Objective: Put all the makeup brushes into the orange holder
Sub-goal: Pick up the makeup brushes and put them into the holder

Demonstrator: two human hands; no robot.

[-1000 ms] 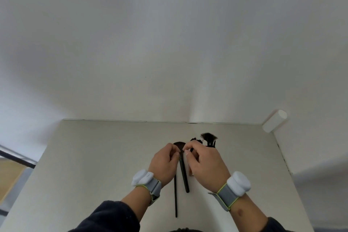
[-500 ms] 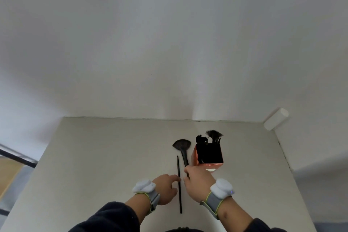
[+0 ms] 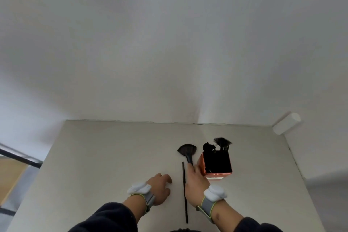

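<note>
Head: fan brush (image 3: 187, 152) head points away.

Pale table (image 3: 105, 156) against a white wall (image 3: 169, 43) — white cylinder (image 3: 286, 123) at its far right corner

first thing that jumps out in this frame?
The orange holder, right of centre on the pale table, already has dark brushes standing in it. Just left of it, the right hand grips the handle of a fan brush. A thin black brush lies between both hands, while the left hand rests on the table.
</note>
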